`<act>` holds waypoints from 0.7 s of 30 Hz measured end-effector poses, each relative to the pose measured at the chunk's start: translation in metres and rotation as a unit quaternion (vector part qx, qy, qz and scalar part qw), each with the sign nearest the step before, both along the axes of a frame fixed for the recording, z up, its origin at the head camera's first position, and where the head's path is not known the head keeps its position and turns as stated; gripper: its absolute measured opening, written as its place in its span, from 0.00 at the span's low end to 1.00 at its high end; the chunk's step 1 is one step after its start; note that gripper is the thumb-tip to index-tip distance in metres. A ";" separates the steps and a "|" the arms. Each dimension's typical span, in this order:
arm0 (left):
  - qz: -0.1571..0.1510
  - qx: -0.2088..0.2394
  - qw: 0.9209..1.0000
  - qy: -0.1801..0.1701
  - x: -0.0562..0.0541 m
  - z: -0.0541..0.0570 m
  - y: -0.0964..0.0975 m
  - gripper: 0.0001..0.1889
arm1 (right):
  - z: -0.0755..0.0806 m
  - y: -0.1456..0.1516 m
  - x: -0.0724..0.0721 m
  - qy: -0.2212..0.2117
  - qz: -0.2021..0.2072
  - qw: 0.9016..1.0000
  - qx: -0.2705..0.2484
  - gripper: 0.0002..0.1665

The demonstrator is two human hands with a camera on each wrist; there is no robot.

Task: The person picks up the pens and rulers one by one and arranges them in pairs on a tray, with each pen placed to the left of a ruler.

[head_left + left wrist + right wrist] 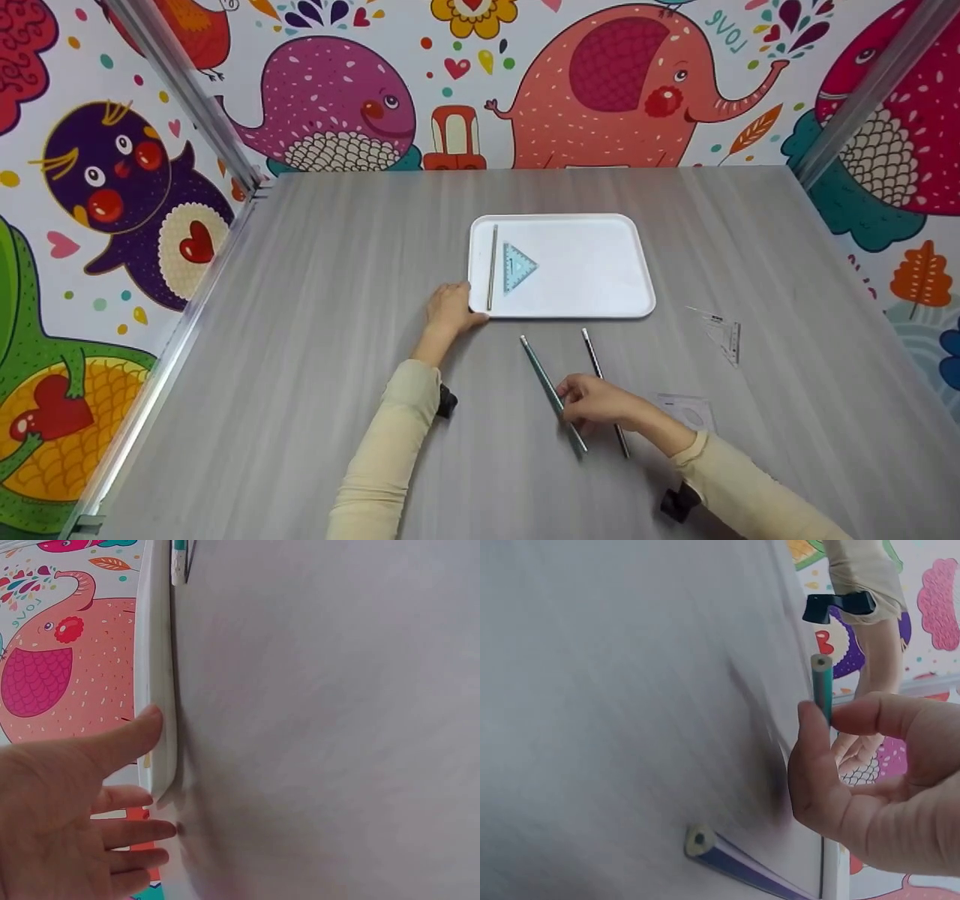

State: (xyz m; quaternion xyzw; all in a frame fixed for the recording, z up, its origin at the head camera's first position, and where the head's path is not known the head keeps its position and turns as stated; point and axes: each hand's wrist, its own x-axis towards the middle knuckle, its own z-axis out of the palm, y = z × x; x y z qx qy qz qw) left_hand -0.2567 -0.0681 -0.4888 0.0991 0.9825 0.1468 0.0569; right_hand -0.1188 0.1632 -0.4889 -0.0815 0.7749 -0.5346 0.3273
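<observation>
Only the right-wrist view shows me the flat end of the green pencil (823,684). The right hand (601,401) pinches it in front of the white tray (592,262), where a slim stick (492,268) and blue set square (517,268) lie; the left hand (451,307), fingers straight, touches the tray's corner.

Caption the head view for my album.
The right hand pinches a green pencil while the left hand touches a white tray.

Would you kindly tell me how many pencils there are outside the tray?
2: the green pencil, pinched in the right hand, and the dark pencil, lying on the table to its right.
</observation>
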 end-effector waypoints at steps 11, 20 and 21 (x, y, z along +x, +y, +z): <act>0.001 0.001 1.000 0.004 0.001 0.003 0.001 0.27 | 0.002 0.009 -0.006 -0.068 -0.021 0.996 -0.057 0.19; 0.004 -0.008 1.000 0.001 0.000 0.001 0.000 0.28 | 0.009 0.012 -0.011 -0.061 -0.020 0.996 -0.063 0.20; 0.003 -0.009 1.000 -0.001 0.000 0.001 0.000 0.28 | 0.010 0.012 -0.012 -0.061 -0.018 0.996 -0.064 0.20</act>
